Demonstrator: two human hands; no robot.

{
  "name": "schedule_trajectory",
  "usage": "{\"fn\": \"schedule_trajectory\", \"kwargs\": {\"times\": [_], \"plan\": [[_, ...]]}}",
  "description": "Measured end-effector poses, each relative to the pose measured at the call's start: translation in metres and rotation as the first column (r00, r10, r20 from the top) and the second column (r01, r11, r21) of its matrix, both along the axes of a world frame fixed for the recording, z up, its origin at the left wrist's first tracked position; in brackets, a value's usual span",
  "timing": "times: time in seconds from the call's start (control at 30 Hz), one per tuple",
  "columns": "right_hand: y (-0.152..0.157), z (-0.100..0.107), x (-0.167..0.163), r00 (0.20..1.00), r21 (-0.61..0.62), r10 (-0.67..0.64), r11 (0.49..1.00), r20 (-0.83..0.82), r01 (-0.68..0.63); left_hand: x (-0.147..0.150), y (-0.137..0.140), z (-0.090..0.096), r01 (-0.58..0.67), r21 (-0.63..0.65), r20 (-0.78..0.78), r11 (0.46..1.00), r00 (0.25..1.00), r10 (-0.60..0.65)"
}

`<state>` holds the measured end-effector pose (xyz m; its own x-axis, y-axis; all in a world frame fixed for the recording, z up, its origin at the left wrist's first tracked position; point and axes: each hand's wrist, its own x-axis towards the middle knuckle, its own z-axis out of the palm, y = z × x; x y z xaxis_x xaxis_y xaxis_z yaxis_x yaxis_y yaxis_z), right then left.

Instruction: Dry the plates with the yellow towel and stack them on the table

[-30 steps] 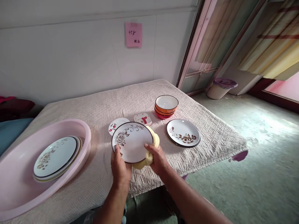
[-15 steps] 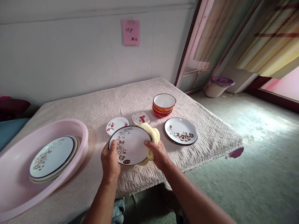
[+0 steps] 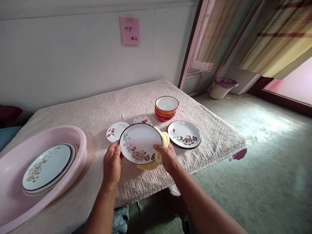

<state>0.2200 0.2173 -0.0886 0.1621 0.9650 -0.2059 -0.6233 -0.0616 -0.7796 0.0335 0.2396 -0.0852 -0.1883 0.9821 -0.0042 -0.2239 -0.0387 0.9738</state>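
A white plate (image 3: 141,139) with a dark rim and brown flowers is tilted toward me above the quilted cover. My left hand (image 3: 113,164) pinches its left edge between thumb and fingers. At the right edge, my right hand (image 3: 167,157) grips the plate through a yellow cloth (image 3: 165,138), part of which hangs below the plate. Behind it lie a small plate with red flowers (image 3: 117,130) and a squarish dish with a red pattern (image 3: 143,120), both partly covered. To the right sits a similar brown-flowered plate (image 3: 184,134), seemingly stacked on another.
A pink basin (image 3: 81,143) at the left holds a stack of plates (image 3: 48,165). Several nested orange and red bowls (image 3: 167,107) stand farther back. The quilted cover (image 3: 214,136) ends at the right above the floor. A bin (image 3: 223,87) stands by the door frame.
The held plate has turned, so its flowers moved from the left side to the bottom. My left hand now pinches nearer the edge. The view has shifted slightly.
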Motion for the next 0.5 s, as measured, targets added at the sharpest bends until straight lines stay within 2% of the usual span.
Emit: {"fn": "schedule_trajectory", "kwargs": {"times": [0.07,0.13,0.23,0.3,0.4,0.5], "plan": [[0.002,-0.008,-0.001,0.999,-0.005,0.035,0.999,0.022,-0.035,-0.001,0.001,0.002,-0.018,-0.042,-0.061,0.999,0.998,0.015],[0.002,-0.015,-0.008,0.998,-0.018,0.065,0.998,0.017,-0.065,0.005,-0.001,0.003,-0.093,-0.081,-0.058,0.992,0.994,0.088],[0.0,-0.018,-0.025,0.997,-0.007,0.064,0.998,-0.041,-0.064,0.023,-0.005,0.003,-0.251,-0.067,0.069,0.966,0.964,0.256],[-0.005,-0.014,-0.037,0.992,0.002,0.078,0.997,-0.102,-0.078,0.035,-0.008,0.002,-0.301,-0.061,0.164,0.952,0.938,0.306],[-0.011,-0.001,-0.045,0.979,-0.039,0.096,0.994,-0.179,-0.104,0.043,-0.012,-0.003,-0.277,-0.099,0.239,0.956,0.926,0.293],[-0.011,0.01,-0.034,0.982,-0.115,0.042,0.991,-0.184,-0.064,0.036,-0.012,-0.009,-0.116,-0.138,0.201,0.984,0.969,0.142]]}}
